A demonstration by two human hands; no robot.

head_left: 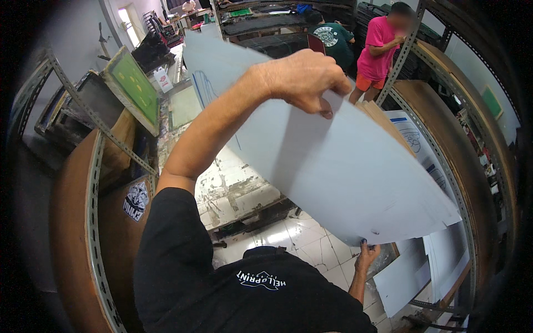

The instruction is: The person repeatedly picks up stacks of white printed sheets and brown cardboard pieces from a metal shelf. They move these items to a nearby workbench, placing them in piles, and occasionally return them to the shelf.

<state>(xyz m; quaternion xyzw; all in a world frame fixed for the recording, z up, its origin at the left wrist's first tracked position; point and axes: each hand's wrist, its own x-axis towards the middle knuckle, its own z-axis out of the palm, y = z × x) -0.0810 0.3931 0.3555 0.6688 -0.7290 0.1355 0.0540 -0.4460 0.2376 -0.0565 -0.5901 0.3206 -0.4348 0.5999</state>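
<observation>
A large white sheet (355, 183) is held up slantwise across the view. It looks stiff and smooth, with blue pen-like scribbles toward its far left end and a small dark mark near its lower edge. My left hand (305, 80) reaches over from the left with a bent elbow, its fingers and thumb closed at the sheet's upper edge. Low on the right, my right hand (367, 258) pinches the bottom edge, thumb on the face that shows; its other fingers are partly hidden. The thumb has dark stains.
Several white sheets (404, 277) lean at the right by a metal rack (467, 222). A paint-flecked table (233, 191) stands left of the sheet. A green-meshed screen frame (133, 89) rests against the left shelving. Two people, one in a pink shirt (377, 47), are at the back.
</observation>
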